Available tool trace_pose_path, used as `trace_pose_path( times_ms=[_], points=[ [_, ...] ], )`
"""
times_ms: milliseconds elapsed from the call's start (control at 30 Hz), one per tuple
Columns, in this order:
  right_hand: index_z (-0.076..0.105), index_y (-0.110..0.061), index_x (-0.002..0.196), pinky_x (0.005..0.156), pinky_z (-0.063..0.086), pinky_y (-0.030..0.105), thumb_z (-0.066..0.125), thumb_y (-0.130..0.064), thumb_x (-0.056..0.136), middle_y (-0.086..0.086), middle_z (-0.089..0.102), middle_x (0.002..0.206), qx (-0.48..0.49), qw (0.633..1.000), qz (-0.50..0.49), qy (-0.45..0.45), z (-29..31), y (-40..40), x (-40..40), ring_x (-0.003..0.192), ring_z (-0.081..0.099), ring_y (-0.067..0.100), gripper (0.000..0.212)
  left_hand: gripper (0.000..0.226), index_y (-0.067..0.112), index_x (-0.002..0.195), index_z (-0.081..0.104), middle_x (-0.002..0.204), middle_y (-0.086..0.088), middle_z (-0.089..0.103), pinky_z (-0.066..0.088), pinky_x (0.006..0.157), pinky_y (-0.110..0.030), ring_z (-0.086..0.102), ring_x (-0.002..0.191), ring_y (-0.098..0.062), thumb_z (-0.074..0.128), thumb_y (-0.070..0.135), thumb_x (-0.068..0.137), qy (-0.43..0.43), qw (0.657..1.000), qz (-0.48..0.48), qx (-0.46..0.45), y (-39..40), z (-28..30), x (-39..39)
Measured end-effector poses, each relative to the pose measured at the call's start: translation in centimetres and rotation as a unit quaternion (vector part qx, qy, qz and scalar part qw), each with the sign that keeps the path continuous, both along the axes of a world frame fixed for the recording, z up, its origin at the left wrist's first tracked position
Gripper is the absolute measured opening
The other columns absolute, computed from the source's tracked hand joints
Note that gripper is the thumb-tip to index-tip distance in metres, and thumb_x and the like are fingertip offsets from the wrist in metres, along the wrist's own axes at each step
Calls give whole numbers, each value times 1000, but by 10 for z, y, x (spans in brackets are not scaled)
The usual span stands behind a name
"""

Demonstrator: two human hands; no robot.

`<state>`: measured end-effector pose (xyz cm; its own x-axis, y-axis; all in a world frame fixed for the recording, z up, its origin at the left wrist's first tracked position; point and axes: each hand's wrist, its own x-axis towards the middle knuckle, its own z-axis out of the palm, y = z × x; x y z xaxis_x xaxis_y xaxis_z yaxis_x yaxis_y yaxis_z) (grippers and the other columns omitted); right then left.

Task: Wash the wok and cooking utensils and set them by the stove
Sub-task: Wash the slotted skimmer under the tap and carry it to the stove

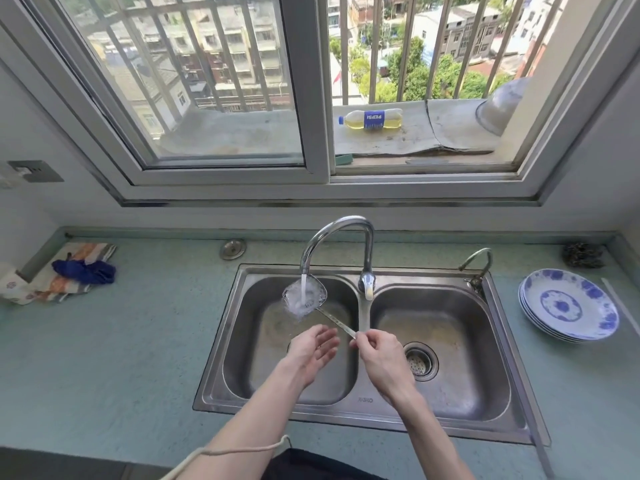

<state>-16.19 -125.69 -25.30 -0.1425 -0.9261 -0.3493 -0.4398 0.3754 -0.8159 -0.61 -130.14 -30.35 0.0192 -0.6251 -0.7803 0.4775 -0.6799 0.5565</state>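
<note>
A thin metal spatula [306, 295] with a flat, roughly square blade and a narrow strip handle is sitting under the water stream [303, 287] over the left basin of a brushed stainless double sink [221, 344]; water is sheeting and foaming white across the blade. The curved chrome faucet [337, 237] is arching from the sink's far centre rim toward the left basin. The right hand [379, 358] is pinching the near end of the handle between thumb and fingertips, the remaining fingers curled in. The left hand [313, 348] is hovering open just left of the handle, palm facing right, fingers loosely extended, gripping nothing; whether it is touching the handle cannot be resolved. The right basin is showing a round perforated drain strainer [419, 362]. The countertop [131, 341] is a matte, speckled pale green. A stack of glazed blue-and-white plates [569, 306] is resting at right, with a dark wiry scourer [581, 254] beyond it. Crumpled striped and blue cloths [74, 271] are lying at far left. A plastic bottle [372, 120] of yellow liquid is lying on the rough outer window ledge.
</note>
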Motion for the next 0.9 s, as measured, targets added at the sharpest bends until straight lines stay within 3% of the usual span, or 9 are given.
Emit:
trace_pose_path(
  times_ms=[133, 233, 333, 567, 667, 800, 900],
  points=[
    [75, -21, 74, 57, 40, 21, 57, -34, 99, -21, 62, 55, 5, 1000, -8, -15, 2, 3, -1, 59, 56, -1, 33, 17, 5, 111, 60, 102, -11, 74, 57, 64, -30, 70, 82, -24, 53, 19, 103, -10, 1000, 9, -4, -2, -1, 1],
    [75, -22, 74, 59, 42, 22, 58, -33, 99, -19, 64, 57, 9, 1000, -6, -25, 2, 5, 1, 61, 57, 1, 33, 17, 4, 110, 60, 100, -13, 74, 58, 66, -32, 70, 82, -25, 54, 18, 103, -21, 1000, 16, -1, -7, -1, 2],
    [75, -21, 74, 58, 41, 23, 59, -33, 99, -12, 65, 58, 13, 999, -8, -28, 1, 7, 4, 58, 56, 2, 33, 17, 4, 106, 64, 97, -11, 74, 58, 61, -30, 70, 80, -23, 57, 19, 101, -26, 1000, -1, 7, -16, 1, 2],
    [73, -18, 74, 51, 34, 16, 59, -29, 101, -17, 55, 50, 12, 999, -20, -48, 13, 13, 14, 49, 47, 1, 32, 13, 0, 111, 61, 80, -9, 70, 56, 48, -24, 68, 67, -19, 57, 8, 101, -41, 999, -1, 36, -48, -11, 6],
    [74, -16, 77, 51, 33, 15, 58, -29, 102, -19, 54, 50, 11, 998, -30, -46, 21, 13, 18, 49, 47, -1, 32, 10, 2, 104, 65, 71, -6, 71, 56, 48, -24, 69, 57, -14, 61, 10, 99, -42, 998, -13, 53, -66, -22, 16],
    [75, -18, 78, 53, 33, 16, 59, -29, 102, -20, 55, 51, 4, 998, -48, -35, 30, 16, 26, 50, 47, 0, 31, 19, 5, 86, 67, 62, -6, 71, 57, 47, -26, 67, 68, -20, 63, 19, 99, -20, 997, -27, 73, -85, -36, 26],
    [75, -16, 77, 54, 32, 18, 59, -26, 102, -16, 51, 50, 7, 996, -69, -54, 36, 16, 31, 50, 42, 2, 32, 12, 6, 94, 64, 69, -8, 70, 56, 43, -23, 68, 52, -16, 62, 16, 100, -23, 998, -23, 59, -92, -41, 39]
  ],
)
